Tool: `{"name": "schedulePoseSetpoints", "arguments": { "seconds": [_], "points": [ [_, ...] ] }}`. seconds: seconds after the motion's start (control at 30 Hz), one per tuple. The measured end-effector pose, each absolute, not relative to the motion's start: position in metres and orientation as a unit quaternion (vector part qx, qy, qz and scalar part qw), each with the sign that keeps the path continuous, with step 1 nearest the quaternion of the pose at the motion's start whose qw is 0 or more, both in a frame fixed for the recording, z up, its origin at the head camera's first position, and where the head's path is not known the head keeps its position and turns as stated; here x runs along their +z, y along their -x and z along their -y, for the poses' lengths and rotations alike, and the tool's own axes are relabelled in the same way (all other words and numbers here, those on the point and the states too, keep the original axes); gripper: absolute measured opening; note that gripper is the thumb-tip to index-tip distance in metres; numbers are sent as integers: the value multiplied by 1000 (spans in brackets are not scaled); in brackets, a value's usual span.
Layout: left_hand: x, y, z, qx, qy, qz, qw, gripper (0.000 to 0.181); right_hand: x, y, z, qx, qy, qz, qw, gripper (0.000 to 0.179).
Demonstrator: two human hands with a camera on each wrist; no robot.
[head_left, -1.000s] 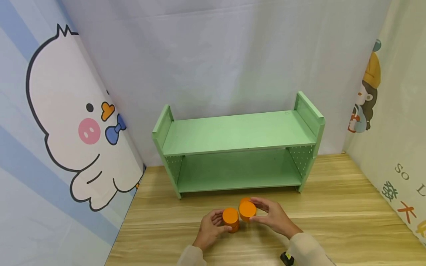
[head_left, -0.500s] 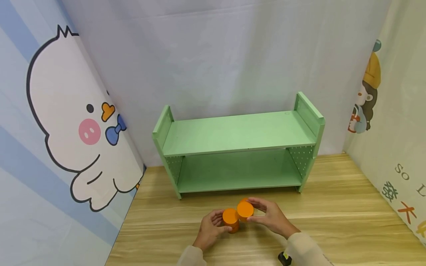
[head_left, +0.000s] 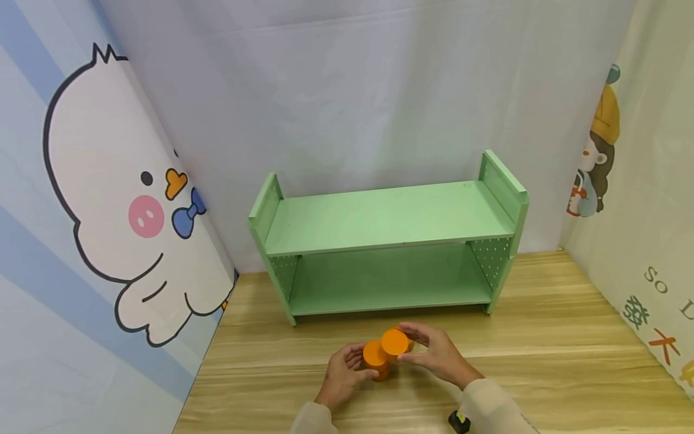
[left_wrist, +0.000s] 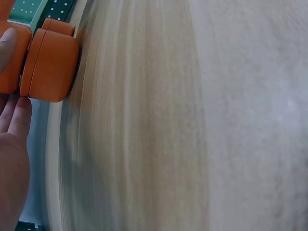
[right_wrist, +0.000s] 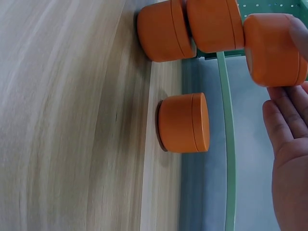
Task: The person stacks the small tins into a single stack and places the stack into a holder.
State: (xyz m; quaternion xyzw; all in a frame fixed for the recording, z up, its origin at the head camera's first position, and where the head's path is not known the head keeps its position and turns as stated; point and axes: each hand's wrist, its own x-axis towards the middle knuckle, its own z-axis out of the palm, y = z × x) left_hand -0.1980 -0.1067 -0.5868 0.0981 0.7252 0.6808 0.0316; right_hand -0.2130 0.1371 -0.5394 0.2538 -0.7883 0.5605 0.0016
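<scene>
My left hand (head_left: pixel 344 377) curls its thumb and fingers around the upper orange lidded jar (head_left: pixel 374 352), stacked on a lower jar (left_wrist: pixel 50 65) that stands on the table. Thumb and fingers of my right hand (head_left: pixel 441 355) grip another orange jar (head_left: pixel 394 342), raised just beside and above the stack's top. In the right wrist view, this held jar (right_wrist: pixel 274 50) seems very close to the stacked jar (right_wrist: pixel 214 24); whether they touch I cannot tell. One more orange jar (right_wrist: pixel 183 122) stands alone on the table, mostly hidden behind the held one in the head view.
A green two-tier shelf (head_left: pixel 390 220) stands behind the hands, with bare boards. The wood-grain table (head_left: pixel 260 361) runs beneath everything. Printed cloths (head_left: pixel 347 90) hang at the back and both sides. A small black object (head_left: pixel 459 422) lies beside the right sleeve.
My right hand has shifted a little to the left with its jar, bringing it over the edge of the stack in the head view. My left hand and the stack have stayed still.
</scene>
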Motion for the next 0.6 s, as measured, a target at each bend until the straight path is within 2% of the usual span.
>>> {"name": "schedulePoseSetpoints", "arguments": {
  "seconds": [0.27, 0.6],
  "points": [
    [-587, 199, 105, 681, -60, -728, 50, 57, -536, 212, -132, 562, -257, 787, 4, 56],
    [-586, 199, 105, 682, -59, -727, 52, 56, -541, 214, -127, 564, -252, 786, -7, 56]
  ]
}}
